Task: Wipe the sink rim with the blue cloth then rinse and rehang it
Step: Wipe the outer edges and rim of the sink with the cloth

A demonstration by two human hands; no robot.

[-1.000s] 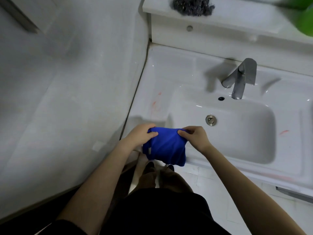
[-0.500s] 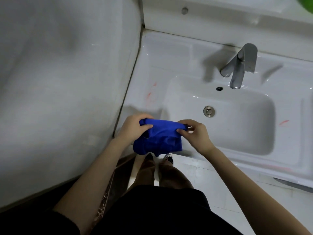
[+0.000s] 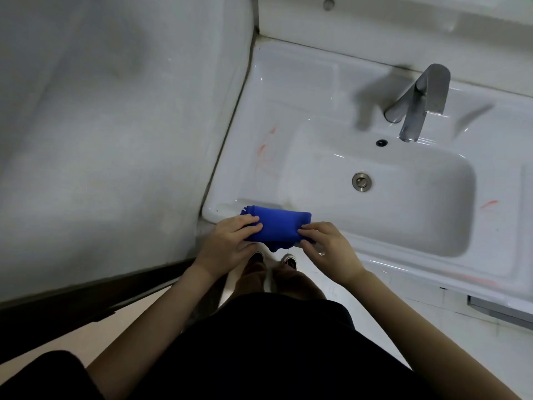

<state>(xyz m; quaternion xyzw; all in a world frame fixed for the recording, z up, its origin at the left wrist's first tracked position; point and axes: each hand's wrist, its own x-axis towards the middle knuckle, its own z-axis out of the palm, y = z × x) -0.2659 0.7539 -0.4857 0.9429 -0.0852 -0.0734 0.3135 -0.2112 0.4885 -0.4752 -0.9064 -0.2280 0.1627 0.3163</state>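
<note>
The blue cloth [image 3: 279, 226] is folded into a short band over the near left corner of the white sink rim [image 3: 259, 131]. My left hand [image 3: 230, 241] pinches its left end and my right hand [image 3: 326, 246] pinches its right end. A small flap of cloth hangs below between the hands. Red smears mark the left rim, the right rim and the front edge. The basin is dry-looking, with its drain [image 3: 361, 182] in the middle.
A grey metal tap [image 3: 418, 102] stands at the back of the sink, spout over the basin. A white tiled wall [image 3: 115, 125] runs along the sink's left side. A shelf ledge [image 3: 403, 21] sits behind the sink. My shoes [image 3: 274, 259] show on the floor below.
Both hands have folded the hanging cloth up into a narrower band and brought it down onto the sink's near left corner. The view has tilted down.
</note>
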